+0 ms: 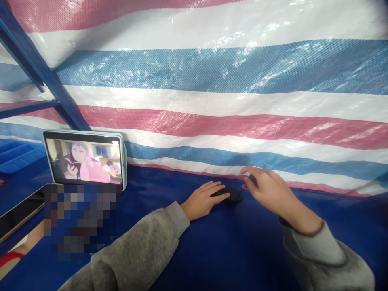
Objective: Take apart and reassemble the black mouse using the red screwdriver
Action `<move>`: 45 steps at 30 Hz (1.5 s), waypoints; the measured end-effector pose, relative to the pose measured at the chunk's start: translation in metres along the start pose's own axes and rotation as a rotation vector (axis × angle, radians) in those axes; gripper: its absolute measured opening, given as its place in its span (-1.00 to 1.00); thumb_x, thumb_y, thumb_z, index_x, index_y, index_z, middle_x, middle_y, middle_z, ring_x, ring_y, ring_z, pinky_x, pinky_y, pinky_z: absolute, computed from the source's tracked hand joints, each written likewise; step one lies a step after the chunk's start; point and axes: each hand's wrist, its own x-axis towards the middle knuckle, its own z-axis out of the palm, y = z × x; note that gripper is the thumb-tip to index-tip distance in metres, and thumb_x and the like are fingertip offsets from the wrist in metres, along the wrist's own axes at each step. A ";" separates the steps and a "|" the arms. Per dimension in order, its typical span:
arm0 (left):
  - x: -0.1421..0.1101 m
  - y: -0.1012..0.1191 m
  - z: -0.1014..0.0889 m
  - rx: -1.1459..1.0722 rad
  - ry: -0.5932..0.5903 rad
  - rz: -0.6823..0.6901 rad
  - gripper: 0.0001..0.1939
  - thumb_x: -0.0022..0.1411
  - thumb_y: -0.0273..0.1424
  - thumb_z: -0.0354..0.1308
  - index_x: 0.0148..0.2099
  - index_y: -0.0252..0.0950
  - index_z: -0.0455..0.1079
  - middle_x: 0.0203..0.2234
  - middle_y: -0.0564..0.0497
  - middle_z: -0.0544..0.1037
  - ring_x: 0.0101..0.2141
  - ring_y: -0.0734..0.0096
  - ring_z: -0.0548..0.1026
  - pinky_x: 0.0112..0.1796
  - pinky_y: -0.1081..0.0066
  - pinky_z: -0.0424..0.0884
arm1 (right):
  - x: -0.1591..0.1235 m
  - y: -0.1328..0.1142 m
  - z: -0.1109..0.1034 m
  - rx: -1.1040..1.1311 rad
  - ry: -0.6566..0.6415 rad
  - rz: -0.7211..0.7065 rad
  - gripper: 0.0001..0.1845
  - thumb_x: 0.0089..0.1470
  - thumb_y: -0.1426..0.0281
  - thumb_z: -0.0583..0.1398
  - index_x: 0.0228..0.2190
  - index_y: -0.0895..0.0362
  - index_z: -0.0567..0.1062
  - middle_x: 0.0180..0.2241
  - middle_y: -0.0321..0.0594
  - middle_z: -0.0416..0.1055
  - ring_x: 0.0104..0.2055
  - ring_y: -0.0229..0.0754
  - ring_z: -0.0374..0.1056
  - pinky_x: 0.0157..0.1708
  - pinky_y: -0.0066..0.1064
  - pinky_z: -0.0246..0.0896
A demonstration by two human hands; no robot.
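Note:
A flat, rounded black object (233, 195) lies on the blue surface; I cannot make out its exact kind. My left hand (204, 200) grips its left end, the thumb on the near side and the fingers over the top. Just right of it, my right hand (263, 188) is raised slightly above the surface. Its thumb and index finger close around a small dark piece with a red and white end (245, 186), mostly hidden by the fingers. Whether that piece touches the black object cannot be told.
A tablet (85, 159) in a pale case stands propped up at the left, playing a cartoon. A phone (22, 210) lies nearer, beside a blurred-out patch. Blue frame bars (45, 72) and a blue tray (21, 155) are further left. Striped sheeting (212, 101) hangs behind.

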 end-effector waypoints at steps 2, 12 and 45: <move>0.000 0.000 0.000 -0.002 -0.005 0.006 -0.55 0.44 -0.48 -0.06 0.32 -0.16 0.16 0.28 -0.07 0.23 0.30 0.26 0.14 0.29 0.15 0.10 | 0.000 0.001 0.000 -0.013 -0.001 0.008 -0.72 0.20 0.33 0.02 -0.16 0.05 0.48 -0.41 -0.23 0.57 -0.36 -0.08 0.47 -0.35 -0.33 0.15; 0.000 0.001 -0.002 -0.005 -0.011 0.007 -0.54 0.43 -0.51 -0.06 0.32 -0.15 0.15 0.28 -0.06 0.22 0.31 0.27 0.13 0.29 0.13 0.09 | 0.001 0.001 0.000 -0.082 -0.025 0.060 -0.55 0.27 0.08 -0.06 -0.29 0.05 0.50 -0.50 -0.18 0.53 -0.40 -0.05 0.46 -0.44 -0.35 0.08; 0.000 0.000 -0.002 -0.009 -0.021 0.007 -0.51 0.42 -0.53 -0.05 0.33 -0.14 0.14 0.28 -0.06 0.22 0.30 0.26 0.13 0.29 0.11 0.10 | 0.002 0.000 0.001 -0.167 -0.059 0.061 -0.48 0.10 0.33 0.11 0.09 0.19 0.42 -0.34 -0.08 0.58 -0.24 0.05 0.49 -0.34 -0.27 0.21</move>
